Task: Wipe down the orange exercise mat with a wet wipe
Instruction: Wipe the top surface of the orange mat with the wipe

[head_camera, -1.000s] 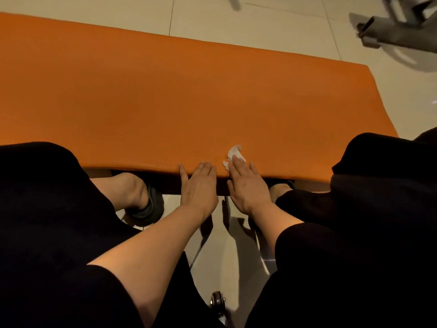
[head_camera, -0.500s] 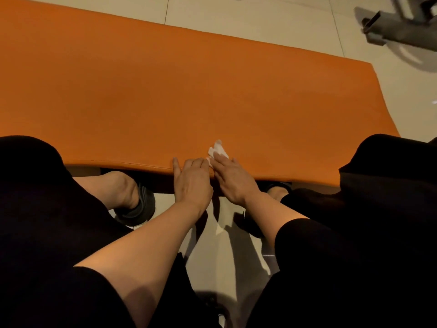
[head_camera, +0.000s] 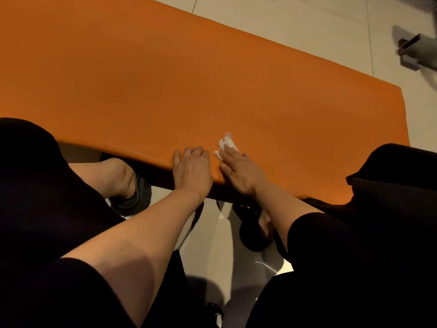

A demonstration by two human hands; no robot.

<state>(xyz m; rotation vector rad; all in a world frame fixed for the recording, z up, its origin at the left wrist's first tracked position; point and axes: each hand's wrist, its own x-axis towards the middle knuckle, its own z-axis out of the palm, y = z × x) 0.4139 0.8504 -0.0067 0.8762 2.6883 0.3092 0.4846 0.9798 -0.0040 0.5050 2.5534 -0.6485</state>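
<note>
The orange exercise mat (head_camera: 165,79) is a long padded slab that fills the upper half of the view and runs off the left edge. A crumpled white wet wipe (head_camera: 226,143) lies on it near the front edge. My right hand (head_camera: 241,171) presses flat on the wipe, whose far end pokes out past the fingertips. My left hand (head_camera: 192,170) rests just to its left, fingers curled over the mat's front edge with nothing in it.
My knees in black clothing (head_camera: 35,185) flank both hands, and my feet in dark sandals (head_camera: 132,197) sit under the mat's front edge. Pale floor tiles (head_camera: 295,27) lie beyond the mat. Grey metal equipment (head_camera: 411,53) stands at the far right.
My right hand slid the wipe left along the front edge and then a little back right and forward. The left hand stayed on the edge. The view tilted.
</note>
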